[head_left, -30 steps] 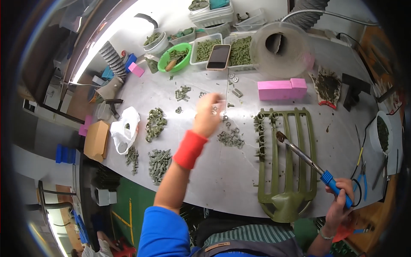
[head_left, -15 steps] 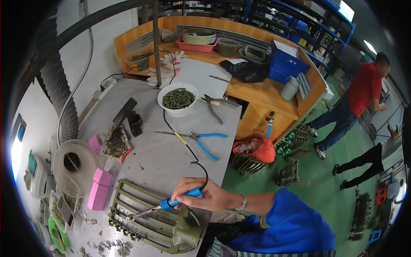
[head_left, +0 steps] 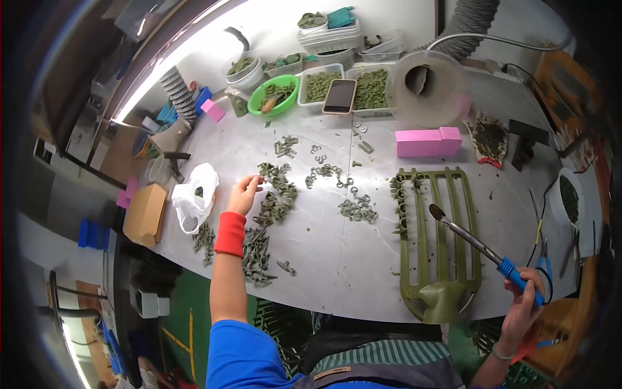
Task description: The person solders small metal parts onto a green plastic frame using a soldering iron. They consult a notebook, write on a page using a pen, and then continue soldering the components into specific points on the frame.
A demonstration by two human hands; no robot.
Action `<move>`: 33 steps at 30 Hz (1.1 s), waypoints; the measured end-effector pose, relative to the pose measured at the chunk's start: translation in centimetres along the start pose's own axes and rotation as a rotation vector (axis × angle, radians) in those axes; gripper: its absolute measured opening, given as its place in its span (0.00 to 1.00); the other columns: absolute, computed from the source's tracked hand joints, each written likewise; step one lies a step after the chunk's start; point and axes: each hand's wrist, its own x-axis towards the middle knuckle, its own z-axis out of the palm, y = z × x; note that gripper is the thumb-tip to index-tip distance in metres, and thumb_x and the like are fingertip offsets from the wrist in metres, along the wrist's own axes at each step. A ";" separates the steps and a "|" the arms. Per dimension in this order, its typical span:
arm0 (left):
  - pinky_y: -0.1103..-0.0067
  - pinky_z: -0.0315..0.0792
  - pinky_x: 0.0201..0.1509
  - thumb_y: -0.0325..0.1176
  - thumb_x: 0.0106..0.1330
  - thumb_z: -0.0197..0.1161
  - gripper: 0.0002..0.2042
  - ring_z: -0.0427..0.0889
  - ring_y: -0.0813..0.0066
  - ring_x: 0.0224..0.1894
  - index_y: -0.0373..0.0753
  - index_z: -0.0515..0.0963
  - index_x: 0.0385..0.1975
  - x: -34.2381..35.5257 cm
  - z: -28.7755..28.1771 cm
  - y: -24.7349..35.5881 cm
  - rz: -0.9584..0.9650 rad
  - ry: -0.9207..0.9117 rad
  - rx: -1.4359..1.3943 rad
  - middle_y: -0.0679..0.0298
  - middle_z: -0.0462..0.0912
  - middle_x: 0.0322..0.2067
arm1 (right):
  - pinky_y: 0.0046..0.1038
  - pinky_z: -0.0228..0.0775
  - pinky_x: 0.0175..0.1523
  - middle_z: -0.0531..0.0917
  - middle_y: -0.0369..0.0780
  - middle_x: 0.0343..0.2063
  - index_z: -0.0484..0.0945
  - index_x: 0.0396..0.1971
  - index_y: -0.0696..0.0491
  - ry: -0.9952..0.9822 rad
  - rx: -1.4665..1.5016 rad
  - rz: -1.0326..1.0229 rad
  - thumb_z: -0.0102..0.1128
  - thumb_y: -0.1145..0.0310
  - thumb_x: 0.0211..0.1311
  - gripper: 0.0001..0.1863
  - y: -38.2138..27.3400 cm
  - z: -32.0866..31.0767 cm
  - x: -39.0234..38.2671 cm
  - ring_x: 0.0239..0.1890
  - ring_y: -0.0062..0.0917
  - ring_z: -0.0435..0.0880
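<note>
My left hand (head_left: 245, 194), below a red wristband, has its fingers curled at the left edge of a loose pile of green curved parts (head_left: 278, 201); whatever is between the fingertips is too small to make out. My right hand (head_left: 521, 298) grips a blue-handled soldering iron (head_left: 483, 249), whose dark tip points over a green moulded frame (head_left: 440, 285) with long bars and small rings along its left side. Small grey rings (head_left: 356, 211) lie in the middle of the metal table (head_left: 337, 266). A pile of small grey-green pieces (head_left: 256, 256) lies below the left pile.
A white plastic bag (head_left: 191, 194) and open cardboard box (head_left: 142, 214) are on the left. Tubs, a green bowl (head_left: 288, 107) and a phone (head_left: 338, 97) line the back. A pink block (head_left: 421, 144), stained glove (head_left: 486, 136), white bowl (head_left: 570, 194) and pliers (head_left: 545, 253) are on the right.
My left hand has moved left and down from the middle to the green parts. The view swung right to a side counter and two people half a second ago, and is back over the table.
</note>
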 end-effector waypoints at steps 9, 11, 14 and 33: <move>0.78 0.77 0.37 0.33 0.66 0.65 0.10 0.84 0.76 0.31 0.34 0.84 0.41 3.4 2.7 -0.5 -0.094 0.201 0.180 0.61 0.87 0.31 | 0.28 0.79 0.38 0.77 0.44 0.38 0.75 0.37 0.61 0.012 -0.047 -0.011 0.47 0.69 0.71 0.11 -0.4 -1.4 0.4 0.33 0.27 0.81; 0.77 0.77 0.37 0.32 0.63 0.67 0.09 0.84 0.76 0.30 0.35 0.84 0.38 3.7 3.2 -0.5 -0.038 0.278 0.246 0.61 0.87 0.30 | 0.27 0.79 0.38 0.77 0.44 0.39 0.75 0.37 0.61 0.026 -0.090 -0.014 0.47 0.69 0.72 0.11 -0.6 -1.4 0.4 0.33 0.27 0.81; 0.74 0.77 0.40 0.31 0.60 0.68 0.07 0.85 0.70 0.37 0.38 0.85 0.35 3.6 3.1 -0.2 -0.005 0.239 0.374 0.60 0.87 0.33 | 0.26 0.78 0.41 0.77 0.42 0.40 0.75 0.39 0.60 -0.014 -0.092 -0.016 0.46 0.68 0.74 0.11 -0.8 -1.6 0.2 0.35 0.24 0.80; 0.81 0.79 0.50 0.25 0.68 0.64 0.15 0.82 0.76 0.48 0.31 0.79 0.53 -4.6 14.0 14.1 0.103 -0.364 -0.257 0.62 0.78 0.49 | 0.30 0.83 0.39 0.79 0.46 0.37 0.76 0.37 0.65 -0.035 -0.094 -0.046 0.47 0.74 0.70 0.10 -0.9 0.2 0.7 0.33 0.30 0.84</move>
